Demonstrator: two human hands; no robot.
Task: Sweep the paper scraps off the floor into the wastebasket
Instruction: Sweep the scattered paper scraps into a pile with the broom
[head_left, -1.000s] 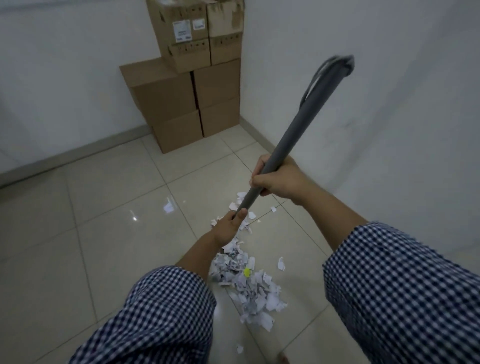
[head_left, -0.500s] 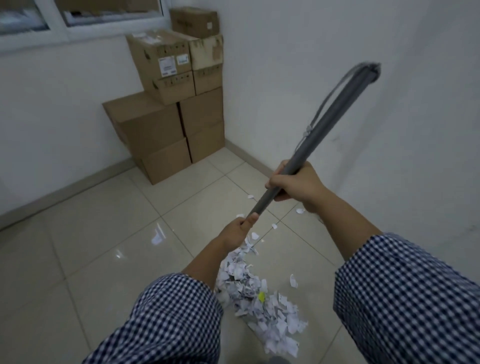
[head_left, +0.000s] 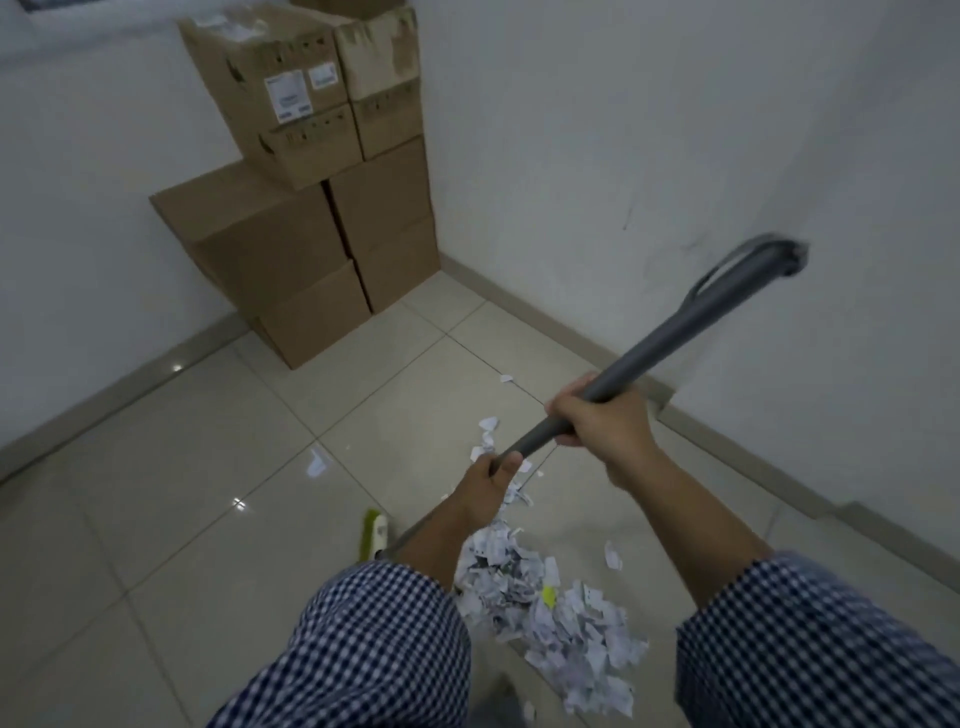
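A heap of white paper scraps (head_left: 550, 603) lies on the tiled floor between my two forearms. Loose scraps (head_left: 488, 423) trail away toward the wall. My right hand (head_left: 605, 423) grips the grey broom handle (head_left: 691, 325) high up, and my left hand (head_left: 485, 480) grips it lower down. The handle slants from upper right down to lower left. The broom's green and white head (head_left: 373, 535) shows just left of my left forearm, mostly hidden behind it. No wastebasket is in view.
Stacked cardboard boxes (head_left: 311, 208) fill the far corner. White walls with a grey skirting board (head_left: 727, 447) run along the left and right. One stray scrap (head_left: 316, 462) lies on the open floor to the left.
The top of the handle has swung down and to the right, and both hands moved right. The broom's green head has come into view left of my left arm. The view has tilted.
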